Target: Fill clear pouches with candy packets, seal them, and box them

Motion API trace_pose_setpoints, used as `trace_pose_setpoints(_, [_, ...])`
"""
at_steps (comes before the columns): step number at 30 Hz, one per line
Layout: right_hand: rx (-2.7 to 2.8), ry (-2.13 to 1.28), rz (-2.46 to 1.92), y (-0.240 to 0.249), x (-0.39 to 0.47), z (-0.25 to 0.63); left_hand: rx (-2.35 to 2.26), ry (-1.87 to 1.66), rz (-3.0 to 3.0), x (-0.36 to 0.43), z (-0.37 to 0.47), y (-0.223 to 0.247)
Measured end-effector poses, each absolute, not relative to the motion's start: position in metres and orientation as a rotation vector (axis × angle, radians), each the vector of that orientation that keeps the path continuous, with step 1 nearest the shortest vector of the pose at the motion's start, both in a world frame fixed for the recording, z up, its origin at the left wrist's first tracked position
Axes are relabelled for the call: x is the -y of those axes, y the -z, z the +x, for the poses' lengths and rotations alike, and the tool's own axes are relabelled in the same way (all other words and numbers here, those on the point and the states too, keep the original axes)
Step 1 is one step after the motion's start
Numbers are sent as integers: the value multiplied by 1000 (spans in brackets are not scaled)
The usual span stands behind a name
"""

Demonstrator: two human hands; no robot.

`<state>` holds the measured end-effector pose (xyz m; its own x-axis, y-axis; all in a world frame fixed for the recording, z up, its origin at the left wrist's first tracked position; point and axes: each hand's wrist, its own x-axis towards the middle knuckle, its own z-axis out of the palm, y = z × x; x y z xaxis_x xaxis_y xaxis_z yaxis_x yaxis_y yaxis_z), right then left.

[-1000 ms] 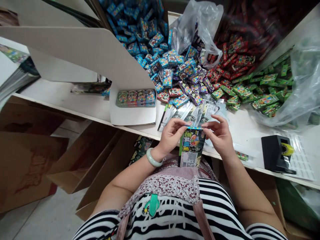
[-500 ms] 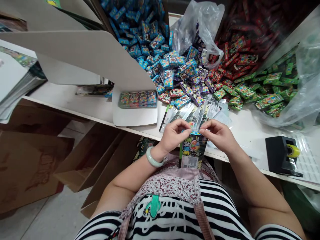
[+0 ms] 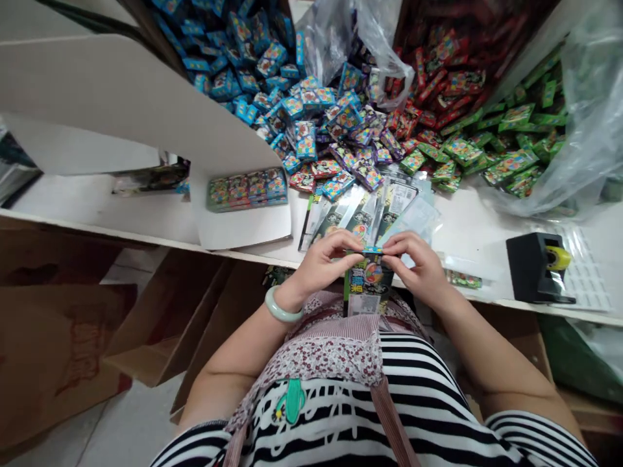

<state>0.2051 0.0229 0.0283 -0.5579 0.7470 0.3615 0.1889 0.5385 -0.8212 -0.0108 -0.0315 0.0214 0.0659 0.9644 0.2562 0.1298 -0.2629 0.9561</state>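
My left hand (image 3: 325,261) and my right hand (image 3: 419,267) pinch the two top corners of a black printed packet (image 3: 372,282) that hangs down before my apron. Thumbs and forefingers press on its upper edge, where a blue strip shows between them. What is inside the packet cannot be made out. Just beyond my fingers, several flat clear-and-black packets (image 3: 360,217) lie fanned on the white table. A jade-coloured bangle (image 3: 283,305) circles my left wrist.
Heaps of small blue boxes (image 3: 305,139), purple boxes (image 3: 367,174), red boxes (image 3: 462,84) and green boxes (image 3: 511,165) spread along the back. A white card holder (image 3: 243,230) with a wrapped row of boxes (image 3: 247,190) stands left. At right sits a tape dispenser (image 3: 533,269); cardboard boxes (image 3: 63,350) stand below left.
The view has shifted, so the table's things sit further left and higher. Both hands keep their pinch on the packet's top edge, with the blue strip now level between the fingers.
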Motion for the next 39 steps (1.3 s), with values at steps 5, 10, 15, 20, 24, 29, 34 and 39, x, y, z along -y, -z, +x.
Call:
trace_pose_setpoints(5, [1968,-917,-823,-13,-13,199,-1309,-1364,1510,33,2,-8])
trace_pose_setpoints(10, [2090,-723,-1038,-11,-26,293,-1531,-1432,1416,26,-6,1])
trace_pose_setpoints(15, [2375,-391,-1550,4,-26,395,-1483,-1434,1409,21,-7,5])
trace_pose_setpoints(20, [2342,-362,-1653,23,-42,404,-1511,-1404,1393,17,-1,1])
trace_pose_setpoints(24, [2198,-443,-1786,23,-70,399,-1521,-1410,1384,16,-4,2])
trace_pose_setpoints(29, [2257,-483,-1943,18,-98,394,-1562,-1402,1424,16,-7,9])
trace_pose_setpoints(34, [2372,-356,-1990,20,-115,380,-1562,-1387,1421,15,-7,10])
trace_pose_setpoints(39, [2412,-348,-1930,26,-128,364,-1559,-1381,1411,15,-8,9])
